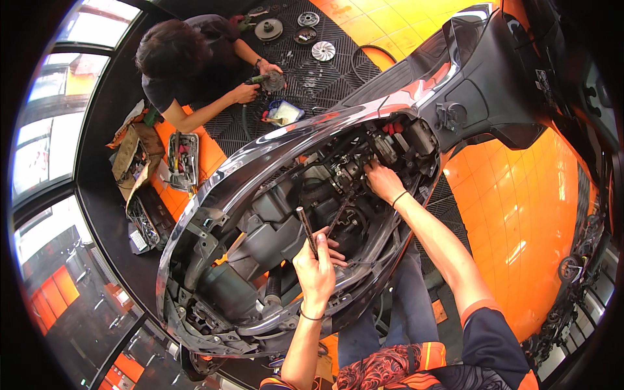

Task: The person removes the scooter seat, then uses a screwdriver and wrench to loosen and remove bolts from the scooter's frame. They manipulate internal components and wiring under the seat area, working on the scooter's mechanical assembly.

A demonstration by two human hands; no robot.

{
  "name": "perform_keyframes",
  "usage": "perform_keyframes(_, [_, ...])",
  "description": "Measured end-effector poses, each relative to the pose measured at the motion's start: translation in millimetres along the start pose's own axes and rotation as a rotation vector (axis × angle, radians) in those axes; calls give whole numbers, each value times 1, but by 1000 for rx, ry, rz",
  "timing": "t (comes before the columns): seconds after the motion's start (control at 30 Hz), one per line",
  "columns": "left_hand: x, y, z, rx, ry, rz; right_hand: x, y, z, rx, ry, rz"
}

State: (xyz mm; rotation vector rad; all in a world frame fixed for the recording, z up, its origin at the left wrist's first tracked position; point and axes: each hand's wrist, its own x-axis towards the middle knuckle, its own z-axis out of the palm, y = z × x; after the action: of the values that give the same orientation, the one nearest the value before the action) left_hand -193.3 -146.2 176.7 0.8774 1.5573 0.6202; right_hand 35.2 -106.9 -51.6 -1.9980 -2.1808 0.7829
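Observation:
In front of me lies the opened body of a dark scooter (260,153), its engine parts (351,169) exposed inside the frame. My left hand (315,273) is closed around a T-handle wrench (307,227) over the near side of the opening. One end of its dark bar sticks up past my thumb, and a thin shaft seems to slant from my fingers toward the engine. My right hand (383,182) reaches into the engine bay beside metal fittings. Its fingers are bent together against the parts, and their tips are partly hidden.
Across the scooter a person (195,71) works on a round metal part (273,81) with a tool. Pulley discs (323,51) lie on the black mat (331,84). A tool tray (183,159) and a cardboard box (133,156) stand at the left. Black plastic housings (257,240) fill the opening's left part.

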Motion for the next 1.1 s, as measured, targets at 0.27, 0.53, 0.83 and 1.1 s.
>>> perform_keyframes(0.27, [-14, -1, -27, 8, 48, 9, 5, 2, 10, -129, -99, -93])
perform_keyframes(0.53, [-28, 2, -21, 34, 124, 8, 4, 1, 22, -141, -93, -78])
perform_keyframes(0.83, [-39, 10, 7, 125, 108, 45, 9, 1, 32, -123, 108, -101])
perform_keyframes(1.1, [-57, 23, 29, 176, 160, 73, 8, -11, -7, 307, 178, 142])
